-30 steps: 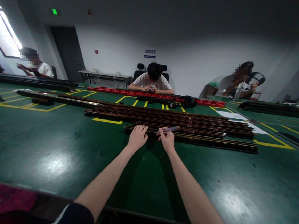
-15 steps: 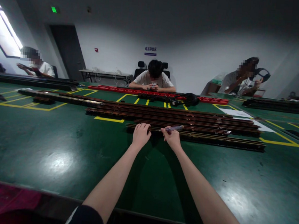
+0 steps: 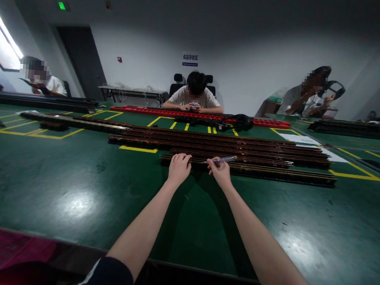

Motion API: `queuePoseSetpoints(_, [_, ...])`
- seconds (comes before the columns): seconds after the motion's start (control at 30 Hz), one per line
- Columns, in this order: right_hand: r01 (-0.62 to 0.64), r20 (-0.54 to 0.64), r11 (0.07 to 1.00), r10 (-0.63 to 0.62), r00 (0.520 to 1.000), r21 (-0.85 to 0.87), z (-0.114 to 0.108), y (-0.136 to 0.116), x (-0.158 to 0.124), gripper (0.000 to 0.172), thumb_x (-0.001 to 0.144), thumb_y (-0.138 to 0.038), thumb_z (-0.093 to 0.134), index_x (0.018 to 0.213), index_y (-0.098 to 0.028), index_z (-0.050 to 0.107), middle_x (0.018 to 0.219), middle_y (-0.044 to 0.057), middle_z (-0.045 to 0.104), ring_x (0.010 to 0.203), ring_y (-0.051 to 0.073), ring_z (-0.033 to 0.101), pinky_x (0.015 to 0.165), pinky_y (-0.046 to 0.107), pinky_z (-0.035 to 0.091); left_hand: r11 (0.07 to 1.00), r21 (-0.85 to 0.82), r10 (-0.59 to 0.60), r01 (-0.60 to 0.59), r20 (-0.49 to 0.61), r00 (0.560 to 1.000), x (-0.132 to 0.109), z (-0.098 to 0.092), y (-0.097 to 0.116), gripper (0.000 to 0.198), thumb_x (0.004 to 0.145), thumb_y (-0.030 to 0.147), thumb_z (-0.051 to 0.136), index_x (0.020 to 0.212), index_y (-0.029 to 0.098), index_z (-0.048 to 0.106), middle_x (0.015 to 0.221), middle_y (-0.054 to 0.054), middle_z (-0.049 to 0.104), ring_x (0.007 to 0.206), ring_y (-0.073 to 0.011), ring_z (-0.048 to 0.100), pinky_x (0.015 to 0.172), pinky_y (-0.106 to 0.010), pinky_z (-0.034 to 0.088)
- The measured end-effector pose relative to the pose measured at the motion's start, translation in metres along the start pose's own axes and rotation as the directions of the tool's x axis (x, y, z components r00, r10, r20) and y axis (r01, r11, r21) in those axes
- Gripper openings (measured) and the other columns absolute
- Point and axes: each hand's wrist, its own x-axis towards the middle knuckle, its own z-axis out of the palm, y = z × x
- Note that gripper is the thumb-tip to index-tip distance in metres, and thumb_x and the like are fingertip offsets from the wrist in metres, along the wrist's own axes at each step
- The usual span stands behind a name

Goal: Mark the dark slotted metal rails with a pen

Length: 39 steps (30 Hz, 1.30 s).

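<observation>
A long, dark strip with brassy edges [image 3: 283, 173] lies crosswise on the green table in front of me. My left hand [image 3: 179, 168] bends its fingers over this strip near its left end, pressing it from above. A slim pen-like tool with a clear purplish handle [image 3: 227, 159] is pinched in my right hand [image 3: 220, 171]. Its thin tip points left, at the strip between my hands; whether it touches cannot be made out. Just behind lies a stack of similar dark strips with coppery edges [image 3: 210, 142].
The green table [image 3: 56, 184] carries yellow tape lines. Further back are a red slotted rail [image 3: 129, 110], a black cable coil [image 3: 240, 121] and white paper sheets [image 3: 300, 139]. One person [image 3: 177, 98] sits opposite; others sit left and right. More dark strips [image 3: 354, 130] lie far right.
The view has tipped slightly downward, so the table's contents sit higher in it. The pen-like tool has shifted very slightly to the right. My left hand keeps its place on the strip.
</observation>
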Motion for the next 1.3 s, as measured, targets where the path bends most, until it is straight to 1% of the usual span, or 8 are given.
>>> queuePoseSetpoints(0.13, [-0.014, 0.012, 1.0, 0.014, 1.0, -0.005, -0.0003, -0.0015, -0.0005, 0.057, 0.068, -0.075, 0.06, 0.07, -0.018, 0.057, 0.06, 0.003, 0.062, 0.045, 0.013, 0.057, 0.045, 0.025, 0.048, 1.0, -0.006, 0.0, 0.0, -0.006, 1.0, 0.0, 0.0013, -0.0004, 0.033, 0.09, 0.019, 0.045, 0.119, 0.022, 0.061, 0.121, -0.008, 0.064, 0.12, -0.0241, 0.055, 0.111, -0.048, 0.036])
queuePoseSetpoints(0.3, [-0.021, 0.011, 1.0, 0.021, 1.0, -0.013, -0.0002, -0.0015, -0.001, 0.057, 0.069, -0.075, 0.06, 0.07, -0.018, 0.057, 0.061, 0.003, 0.062, 0.045, 0.013, 0.057, 0.044, 0.024, 0.047, 1.0, -0.01, -0.007, 0.007, -0.005, 1.0, 0.0001, 0.0025, -0.0014, 0.032, 0.091, 0.02, 0.045, 0.119, 0.021, 0.061, 0.121, -0.009, 0.064, 0.12, -0.024, 0.054, 0.111, -0.047, 0.037])
queuePoseSetpoints(0.5, [-0.057, 0.007, 0.997, 0.058, 0.998, -0.043, 0.0007, -0.0055, 0.0001, 0.053, 0.07, -0.071, 0.062, 0.067, -0.019, 0.057, 0.059, 0.002, 0.062, 0.043, 0.013, 0.056, 0.044, 0.025, 0.047, 1.0, 0.002, 0.004, -0.004, -0.013, 1.0, 0.0002, 0.0025, -0.0022, 0.033, 0.09, 0.02, 0.046, 0.119, 0.018, 0.061, 0.121, -0.01, 0.063, 0.12, -0.0241, 0.053, 0.112, -0.044, 0.035])
queuePoseSetpoints(0.8, [-0.052, 0.008, 0.998, 0.053, 0.999, -0.044, 0.0012, -0.0062, -0.0011, 0.051, 0.071, -0.07, 0.061, 0.067, -0.019, 0.057, 0.06, 0.003, 0.063, 0.043, 0.014, 0.056, 0.043, 0.025, 0.046, 1.0, -0.028, -0.005, 0.004, -0.007, 1.0, 0.0, 0.0014, -0.0022, 0.032, 0.09, 0.02, 0.046, 0.118, 0.023, 0.061, 0.12, -0.007, 0.064, 0.12, -0.0246, 0.055, 0.111, -0.049, 0.037])
queuePoseSetpoints(0.93, [-0.055, 0.0, 0.997, 0.055, 0.998, -0.045, 0.0013, -0.0066, -0.0008, 0.049, 0.072, -0.068, 0.063, 0.067, -0.019, 0.058, 0.059, 0.003, 0.062, 0.042, 0.013, 0.055, 0.043, 0.025, 0.046, 0.999, -0.043, -0.014, 0.014, 0.012, 1.0, 0.0005, 0.0003, -0.002, 0.032, 0.089, 0.02, 0.048, 0.119, 0.023, 0.061, 0.122, -0.007, 0.063, 0.12, -0.024, 0.054, 0.112, -0.049, 0.036])
queuePoseSetpoints(1.07, [-0.058, 0.002, 0.998, 0.058, 0.998, -0.035, 0.0006, -0.0071, -0.0009, 0.051, 0.071, -0.069, 0.064, 0.067, -0.019, 0.059, 0.059, 0.003, 0.063, 0.043, 0.014, 0.057, 0.043, 0.026, 0.048, 0.998, -0.056, -0.038, 0.039, 0.028, 0.999, 0.0006, 0.0001, -0.0018, 0.033, 0.089, 0.019, 0.05, 0.121, 0.021, 0.06, 0.125, -0.008, 0.063, 0.122, -0.0233, 0.053, 0.113, -0.048, 0.036])
queuePoseSetpoints(1.2, [-0.062, 0.006, 0.998, 0.062, 0.998, -0.022, -0.0001, -0.0066, -0.0013, 0.05, 0.071, -0.068, 0.064, 0.067, -0.018, 0.059, 0.058, 0.003, 0.062, 0.043, 0.013, 0.056, 0.043, 0.026, 0.047, 0.998, -0.058, -0.024, 0.024, 0.011, 1.0, 0.0002, 0.0014, -0.0027, 0.033, 0.089, 0.019, 0.049, 0.12, 0.023, 0.06, 0.124, -0.007, 0.063, 0.122, -0.0238, 0.054, 0.111, -0.049, 0.036])
queuePoseSetpoints(1.3, [-0.065, 0.006, 0.998, 0.065, 0.998, -0.017, 0.0, -0.0059, -0.0013, 0.047, 0.073, -0.064, 0.065, 0.067, -0.018, 0.058, 0.059, 0.003, 0.062, 0.043, 0.013, 0.056, 0.043, 0.024, 0.046, 0.998, -0.054, -0.019, 0.02, 0.016, 1.0, 0.0, 0.0024, -0.0037, 0.033, 0.09, 0.02, 0.048, 0.121, 0.021, 0.06, 0.124, -0.008, 0.063, 0.122, -0.0242, 0.053, 0.112, -0.049, 0.036])
